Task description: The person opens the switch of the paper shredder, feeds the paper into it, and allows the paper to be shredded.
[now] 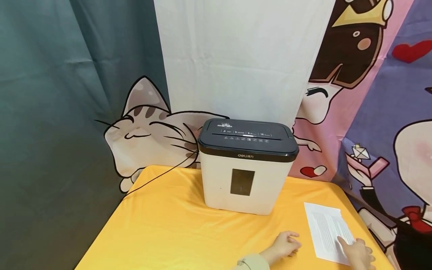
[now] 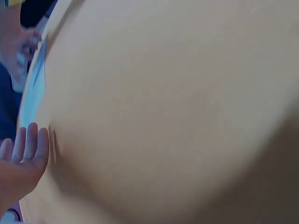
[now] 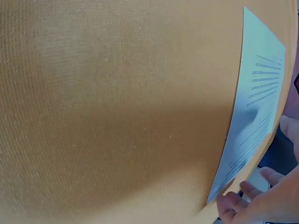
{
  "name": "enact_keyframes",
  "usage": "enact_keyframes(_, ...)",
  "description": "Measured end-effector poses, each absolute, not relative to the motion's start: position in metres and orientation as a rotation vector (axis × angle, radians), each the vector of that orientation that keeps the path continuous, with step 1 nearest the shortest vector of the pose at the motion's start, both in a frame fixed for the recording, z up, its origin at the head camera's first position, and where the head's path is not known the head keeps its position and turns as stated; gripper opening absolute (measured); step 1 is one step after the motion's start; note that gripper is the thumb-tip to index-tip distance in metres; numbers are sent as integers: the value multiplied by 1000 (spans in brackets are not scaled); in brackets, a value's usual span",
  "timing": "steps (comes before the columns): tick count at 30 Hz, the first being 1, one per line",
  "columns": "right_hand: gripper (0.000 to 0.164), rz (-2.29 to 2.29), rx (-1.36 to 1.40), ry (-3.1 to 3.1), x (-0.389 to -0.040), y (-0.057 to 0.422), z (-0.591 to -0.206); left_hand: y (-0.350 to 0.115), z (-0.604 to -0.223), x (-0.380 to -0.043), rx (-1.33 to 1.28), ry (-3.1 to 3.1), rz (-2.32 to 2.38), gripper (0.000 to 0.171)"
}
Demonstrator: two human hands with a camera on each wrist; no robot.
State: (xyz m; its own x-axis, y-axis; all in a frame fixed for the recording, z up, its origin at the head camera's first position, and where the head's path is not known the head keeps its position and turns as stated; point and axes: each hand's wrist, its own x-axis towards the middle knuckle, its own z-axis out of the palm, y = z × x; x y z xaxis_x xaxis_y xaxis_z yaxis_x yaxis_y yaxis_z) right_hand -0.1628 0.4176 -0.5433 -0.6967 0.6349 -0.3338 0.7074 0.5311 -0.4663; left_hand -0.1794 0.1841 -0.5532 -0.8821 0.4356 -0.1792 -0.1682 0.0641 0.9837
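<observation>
A white sheet of paper with printed lines lies flat on the right part of the yellow tablecloth. Over its near right edge is my right hand, thumb apart from the fingers. In the right wrist view that hand is beside the sheet, fingers slightly bent, gripping nothing; whether a fingertip touches the edge is hard to tell. My left hand hovers low over the cloth to the left of the paper. Its fingers look relaxed and extended in the left wrist view, holding nothing.
A Deli paper shredder, white with a dark top and a feed slot, stands at the back middle of the table. From its left side a thin black cord runs over the table's left edge. Printed curtains hang behind.
</observation>
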Motion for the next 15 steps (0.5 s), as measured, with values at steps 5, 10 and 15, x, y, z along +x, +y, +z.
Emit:
enact_keyframes(5,90,-711,1146,2561,-168,417,-553,176,-553,-197,223,1987,1802,25)
enact_keyframes(10,88,-589,1096,2576,-168,417,-554,172,-553,-203,179,2013,1760,22)
enact_keyframes(15,96,-608,1117,2572,-169,418,-549,171,-554,-207,163,2051,1736,20)
